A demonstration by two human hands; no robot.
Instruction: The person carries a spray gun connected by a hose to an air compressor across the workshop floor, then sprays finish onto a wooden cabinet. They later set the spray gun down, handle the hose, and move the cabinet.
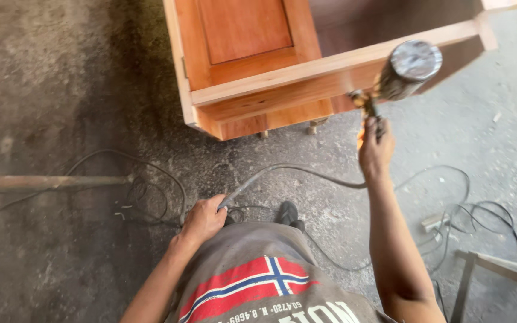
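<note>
While the right hand (376,149) grips a spray gun (401,75) whose handle is mostly hidden, the left hand (203,218) clutches the hose (282,171); cabinet (306,66) cut off at top.

The reddish-brown wooden cabinet (258,66) at the far side looks smooth, with a soft sheen on its panelled door and paler bare-looking wood along its rails. The spray gun with a dull silver metal cup (407,69), on the right, shows a worn, smudged lid. The grey rubbery air hose (282,173) looks matt. The grey concrete floor (49,90) is rough, stained and dusty. A rusty metal bar (49,181) lies on the left.
</note>
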